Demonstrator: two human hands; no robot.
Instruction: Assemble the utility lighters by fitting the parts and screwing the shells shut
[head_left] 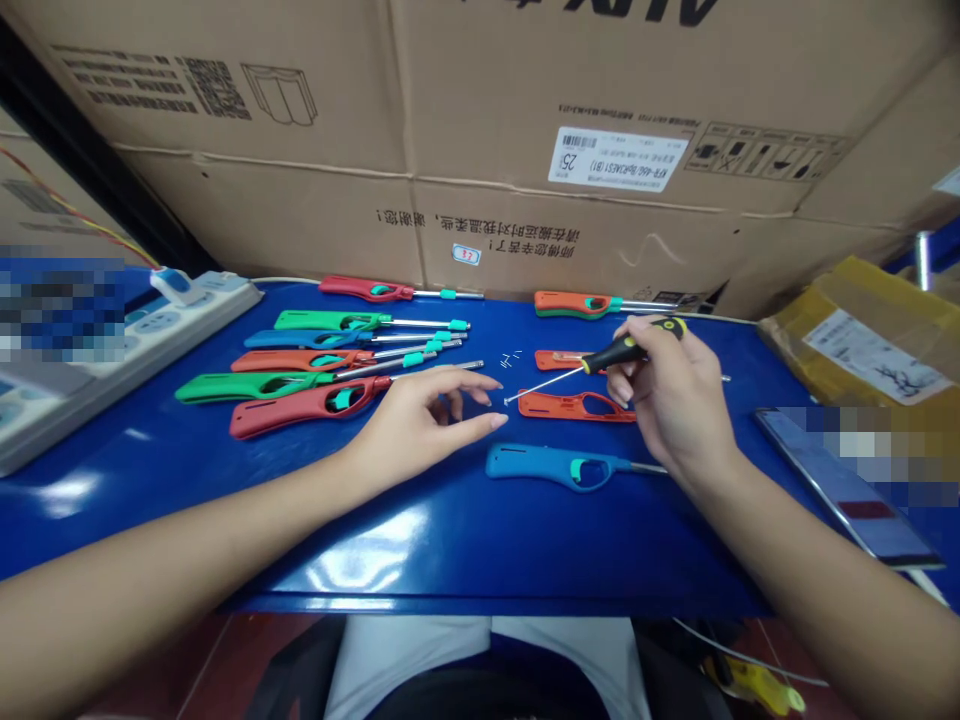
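My right hand point(667, 390) grips a black and yellow screwdriver point(616, 352), its thin shaft slanting down to the left. The tip meets the table by some tiny screws point(506, 402). Close to that tip, my left hand point(435, 410) hovers with thumb and fingers apart, holding nothing. More small screws point(510, 357) lie scattered a little farther back. Beneath and beside my right hand are an orange lighter shell half point(574, 405) and another orange lighter part point(555, 360), partly hidden by the hand. A blue long-necked lighter point(547, 465) rests nearer to me.
Several lighters, among them a red one point(277, 410), lie left of my left hand. An orange-green lighter point(574, 303) lies at the back. A power strip point(135, 350) stands left; a phone point(847, 490) and a taped parcel point(862, 340) are right. A large carton point(480, 120) walls off the back.
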